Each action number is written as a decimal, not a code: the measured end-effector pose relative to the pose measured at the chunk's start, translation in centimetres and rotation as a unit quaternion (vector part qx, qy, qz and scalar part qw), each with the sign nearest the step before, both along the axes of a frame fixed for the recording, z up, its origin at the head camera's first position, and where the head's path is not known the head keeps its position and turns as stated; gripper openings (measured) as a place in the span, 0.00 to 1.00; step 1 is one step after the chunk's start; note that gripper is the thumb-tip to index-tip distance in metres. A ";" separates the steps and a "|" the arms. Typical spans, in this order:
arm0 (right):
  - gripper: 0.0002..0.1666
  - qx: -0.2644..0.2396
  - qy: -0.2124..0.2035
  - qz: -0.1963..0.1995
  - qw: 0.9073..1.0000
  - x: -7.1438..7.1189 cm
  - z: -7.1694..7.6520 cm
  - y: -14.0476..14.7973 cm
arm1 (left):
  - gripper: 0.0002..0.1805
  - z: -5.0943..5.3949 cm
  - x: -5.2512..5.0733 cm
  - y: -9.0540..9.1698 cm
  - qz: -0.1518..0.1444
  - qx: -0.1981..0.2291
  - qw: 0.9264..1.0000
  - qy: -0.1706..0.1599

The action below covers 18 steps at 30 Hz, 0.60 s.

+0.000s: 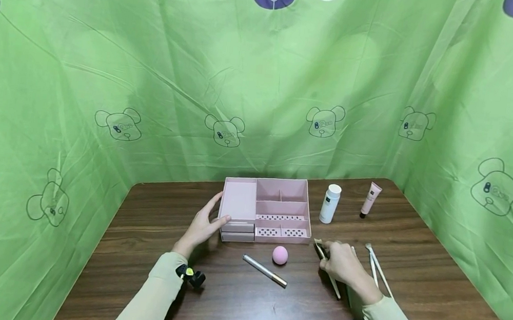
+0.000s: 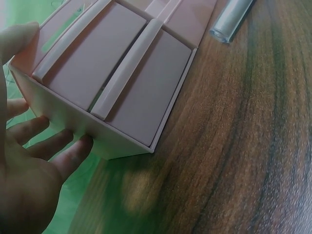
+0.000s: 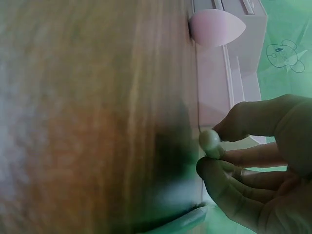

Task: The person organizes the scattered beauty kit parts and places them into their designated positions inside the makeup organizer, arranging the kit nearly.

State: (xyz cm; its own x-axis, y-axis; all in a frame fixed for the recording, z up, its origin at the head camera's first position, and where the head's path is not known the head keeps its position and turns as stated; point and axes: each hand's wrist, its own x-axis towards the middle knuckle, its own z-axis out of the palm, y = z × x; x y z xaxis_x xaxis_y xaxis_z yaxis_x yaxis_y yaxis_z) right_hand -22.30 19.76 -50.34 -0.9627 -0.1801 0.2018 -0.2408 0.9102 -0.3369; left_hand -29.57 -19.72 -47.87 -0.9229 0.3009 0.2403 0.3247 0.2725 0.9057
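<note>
My left hand (image 1: 199, 229) rests against the left side of a pink desktop organizer (image 1: 240, 199). In the left wrist view its thumb lies at the upper edge, and the fairly straight fingers (image 2: 73, 151) touch the side wall beside two drawers (image 2: 146, 83). My right hand (image 1: 344, 264) pinches a slim makeup brush (image 1: 334, 287) with a pale handle, right of the organizer's front corner. Up close, the rounded pale end (image 3: 209, 140) sits between thumb and fingertips. Two more thin brushes (image 1: 379, 269) lie right of this hand. A greenish long object (image 3: 183, 222) is partly hidden beneath it.
A pink makeup sponge (image 1: 280, 255) and a silver pen-like tube (image 1: 264, 270) lie before the organizer. Behind the right hand are a white bottle (image 1: 330, 204) and a pink squeeze tube (image 1: 370, 199). Green curtains (image 1: 264, 78) surround the wooden table (image 1: 154, 207).
</note>
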 end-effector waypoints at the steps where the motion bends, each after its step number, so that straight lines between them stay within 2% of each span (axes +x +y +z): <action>1: 0.27 -0.006 -0.005 -0.003 1.000 0.0 0.2 0.0 | 0.44 0.0 0.0 0.0 0.000 0.000 1.000 -0.001; 6: 0.28 -0.028 -0.013 -0.014 0.999 -0.1 1.0 -0.1 | 0.44 -0.1 0.0 -0.1 0.002 -0.004 1.000 -0.002; 18: 0.27 -0.055 0.038 -0.004 0.998 -0.8 3.4 -0.4 | 0.44 0.0 0.1 0.0 0.004 -0.005 1.000 -0.001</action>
State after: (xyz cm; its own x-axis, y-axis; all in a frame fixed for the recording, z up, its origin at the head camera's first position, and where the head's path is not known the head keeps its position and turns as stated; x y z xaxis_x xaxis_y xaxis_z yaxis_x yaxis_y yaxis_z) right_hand -23.12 19.33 -46.96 -0.9453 -0.1460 0.2915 -0.2627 0.8706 -0.4159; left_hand -29.51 -19.74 -47.89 -0.9256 0.2966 0.2350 0.3204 0.2836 0.9038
